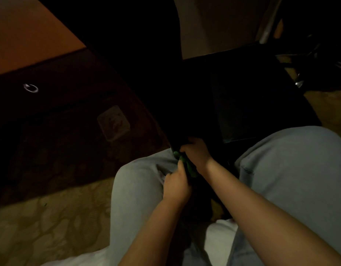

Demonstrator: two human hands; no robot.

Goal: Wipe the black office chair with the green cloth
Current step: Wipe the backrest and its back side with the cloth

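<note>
- Between the knees [139,189], at the near left edge of the black chair [242,96], sits the green cloth [187,166], only a small bunch of it showing.
- Right hand [196,156]: fingers curled over the cloth at the chair's edge.
- Left hand [176,186]: just below, fingertips pinching the cloth's near end.
- Brown table [22,35] stands far left, above a patterned floor [41,217].
- Dim light hides finer detail.

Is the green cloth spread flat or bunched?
Bunched: the green cloth shows only as a crumpled strip gripped by left hand and right hand.
</note>
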